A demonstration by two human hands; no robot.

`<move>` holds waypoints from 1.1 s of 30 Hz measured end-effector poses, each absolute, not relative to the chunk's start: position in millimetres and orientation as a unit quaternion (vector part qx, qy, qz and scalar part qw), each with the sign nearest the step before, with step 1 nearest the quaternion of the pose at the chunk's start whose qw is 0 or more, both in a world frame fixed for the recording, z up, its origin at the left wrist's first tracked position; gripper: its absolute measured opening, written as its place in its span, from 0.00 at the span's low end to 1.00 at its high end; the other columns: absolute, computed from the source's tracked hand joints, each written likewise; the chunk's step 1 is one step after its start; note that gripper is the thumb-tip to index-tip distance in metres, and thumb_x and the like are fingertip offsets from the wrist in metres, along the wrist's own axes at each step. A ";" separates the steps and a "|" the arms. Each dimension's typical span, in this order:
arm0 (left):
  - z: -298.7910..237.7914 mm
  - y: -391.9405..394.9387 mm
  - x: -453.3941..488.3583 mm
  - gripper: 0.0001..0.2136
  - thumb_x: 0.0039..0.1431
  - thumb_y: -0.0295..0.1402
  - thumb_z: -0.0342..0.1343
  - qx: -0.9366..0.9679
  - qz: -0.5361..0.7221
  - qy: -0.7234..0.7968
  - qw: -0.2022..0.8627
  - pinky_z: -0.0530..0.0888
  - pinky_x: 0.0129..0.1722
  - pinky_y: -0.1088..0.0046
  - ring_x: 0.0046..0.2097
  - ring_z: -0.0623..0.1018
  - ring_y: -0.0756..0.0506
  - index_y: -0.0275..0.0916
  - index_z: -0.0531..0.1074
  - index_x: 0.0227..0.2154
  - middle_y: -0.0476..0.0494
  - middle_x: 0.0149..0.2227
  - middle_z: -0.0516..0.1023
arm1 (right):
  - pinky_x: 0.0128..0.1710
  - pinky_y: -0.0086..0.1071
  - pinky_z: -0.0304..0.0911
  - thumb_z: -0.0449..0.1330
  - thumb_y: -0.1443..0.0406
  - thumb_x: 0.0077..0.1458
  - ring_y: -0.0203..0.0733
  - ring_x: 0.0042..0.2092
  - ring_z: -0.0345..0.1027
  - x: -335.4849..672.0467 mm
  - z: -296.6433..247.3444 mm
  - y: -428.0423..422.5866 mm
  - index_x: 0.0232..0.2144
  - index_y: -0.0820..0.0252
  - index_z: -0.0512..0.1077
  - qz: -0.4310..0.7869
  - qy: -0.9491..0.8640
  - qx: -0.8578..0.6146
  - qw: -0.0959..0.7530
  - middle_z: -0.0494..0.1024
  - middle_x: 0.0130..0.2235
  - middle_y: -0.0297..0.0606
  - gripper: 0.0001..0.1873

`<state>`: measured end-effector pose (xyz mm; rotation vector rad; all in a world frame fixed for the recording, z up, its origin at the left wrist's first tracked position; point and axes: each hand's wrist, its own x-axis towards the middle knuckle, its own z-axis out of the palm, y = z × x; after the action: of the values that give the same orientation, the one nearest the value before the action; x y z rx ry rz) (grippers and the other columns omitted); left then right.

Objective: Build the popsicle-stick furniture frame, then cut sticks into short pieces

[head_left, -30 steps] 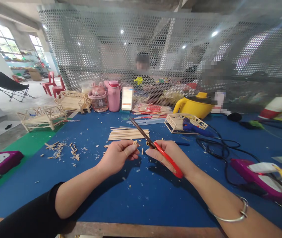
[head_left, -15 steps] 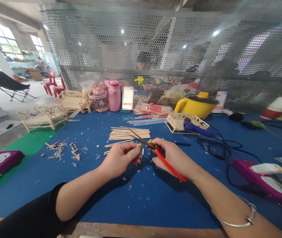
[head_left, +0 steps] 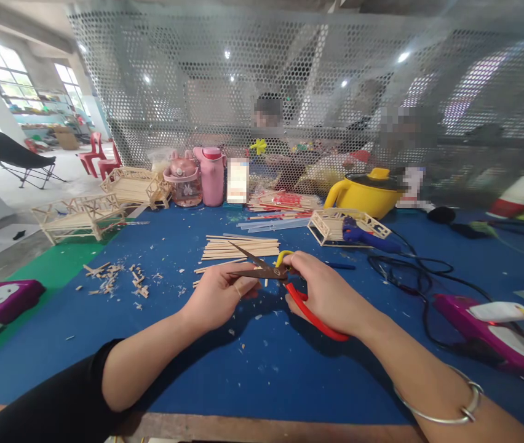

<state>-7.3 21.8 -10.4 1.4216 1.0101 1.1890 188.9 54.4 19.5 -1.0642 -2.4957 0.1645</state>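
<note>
My right hand grips red-handled scissors with a yellow loop. Their dark blades stand apart and point left, over my left fingers. My left hand is pinched shut on a small wooden stick piece that is mostly hidden under the blades. Both hands hover just above the blue table mat. A stack of thin wooden sticks lies right behind them.
Wood scraps litter the mat on the left. A small stick frame with a blue glue gun and black cables lie to the right. Pink bottles, a yellow pot and stick benches stand behind. People sit beyond the mesh.
My right hand swung the scissors down and to the left, from pointing up and away to lying across my left fingers. The blades have come apart. The left hand barely moved.
</note>
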 end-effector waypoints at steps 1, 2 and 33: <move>-10.0 21.3 -7.4 0.11 0.54 0.37 0.52 0.587 0.490 0.419 0.489 0.70 0.31 0.77 0.30 0.71 0.51 0.38 0.76 0.35 0.48 0.28 0.75 | 0.41 0.37 0.61 0.55 0.70 0.41 0.45 0.41 0.64 189.2 19.3 54.5 0.39 0.59 0.64 0.053 -0.899 -0.381 0.210 0.70 0.40 0.41 0.18; -9.4 20.9 -7.4 0.11 0.54 0.37 0.52 0.590 0.489 0.423 0.483 0.70 0.31 0.77 0.30 0.71 0.51 0.38 0.76 0.35 0.48 0.28 0.75 | 0.42 0.38 0.61 0.55 0.70 0.41 0.46 0.42 0.64 189.5 18.9 54.6 0.39 0.60 0.64 0.045 -0.900 -0.380 0.210 0.70 0.40 0.41 0.18; -3.7 20.9 -17.3 0.11 0.55 0.27 0.47 0.755 0.401 0.479 0.199 0.67 0.34 0.76 0.32 0.73 0.48 0.38 0.76 0.27 0.47 0.28 0.76 | 0.27 0.29 0.50 0.49 0.68 0.48 0.41 0.29 0.66 190.1 4.6 55.8 0.27 0.59 0.64 -0.036 -0.904 -0.406 0.128 0.73 0.26 0.38 0.04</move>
<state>-17.3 20.9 -3.7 2.1122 1.3385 1.1230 190.1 55.8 4.6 -1.1807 -2.6293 -0.1033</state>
